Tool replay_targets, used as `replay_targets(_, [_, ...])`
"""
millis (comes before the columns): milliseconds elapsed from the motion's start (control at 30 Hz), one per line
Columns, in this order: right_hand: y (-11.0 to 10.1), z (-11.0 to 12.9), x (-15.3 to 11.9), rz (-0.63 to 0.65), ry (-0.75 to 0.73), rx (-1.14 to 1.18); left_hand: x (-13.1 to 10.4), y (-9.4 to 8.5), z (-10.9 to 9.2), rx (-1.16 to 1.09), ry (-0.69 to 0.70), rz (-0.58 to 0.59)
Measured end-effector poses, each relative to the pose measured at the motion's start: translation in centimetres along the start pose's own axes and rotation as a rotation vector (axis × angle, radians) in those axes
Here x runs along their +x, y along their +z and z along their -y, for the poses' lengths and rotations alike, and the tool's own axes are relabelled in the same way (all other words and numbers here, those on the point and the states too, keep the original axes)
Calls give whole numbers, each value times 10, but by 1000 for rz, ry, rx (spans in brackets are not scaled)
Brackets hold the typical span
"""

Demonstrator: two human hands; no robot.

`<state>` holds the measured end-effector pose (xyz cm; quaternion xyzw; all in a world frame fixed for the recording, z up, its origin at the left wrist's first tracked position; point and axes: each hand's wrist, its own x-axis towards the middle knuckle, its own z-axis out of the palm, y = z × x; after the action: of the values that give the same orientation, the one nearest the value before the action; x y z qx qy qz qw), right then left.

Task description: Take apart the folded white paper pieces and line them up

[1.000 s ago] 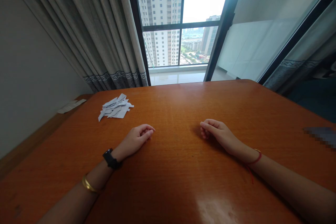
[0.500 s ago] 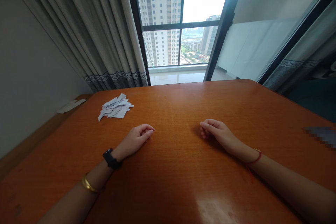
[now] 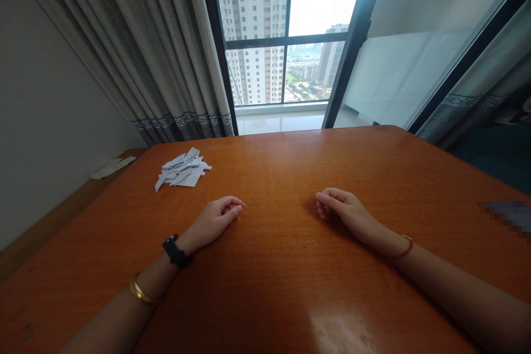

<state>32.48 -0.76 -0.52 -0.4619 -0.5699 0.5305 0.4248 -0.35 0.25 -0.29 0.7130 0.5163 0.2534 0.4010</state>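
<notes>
My left hand [image 3: 218, 218] rests on the brown wooden table [image 3: 265, 276], left of the middle, its fingers curled inward with nothing visible in them. A black watch [image 3: 176, 251] and a gold bangle [image 3: 140, 291] are on that arm. My right hand [image 3: 344, 210] lies on its side on the tabletop, right of the middle, fingers curled and thumb pressed against them, with nothing showing inside. A red string bracelet [image 3: 406, 249] circles the right wrist. Beyond my left hand, untouched, is a loose pile of white paper pieces [image 3: 182, 168].
At the table's right edge lies a blurred grey object [image 3: 508, 214]. Pale flat strips [image 3: 113, 167] rest on a ledge at the left. Grey curtains [image 3: 166, 55] and a window [image 3: 286, 41] stand behind the table's far edge.
</notes>
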Motion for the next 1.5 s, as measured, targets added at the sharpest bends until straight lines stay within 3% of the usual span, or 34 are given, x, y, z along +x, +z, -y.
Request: replay_targets(1500, [-1,4,-1,21,-17,-38,0,0,-2,14,-1,-7])
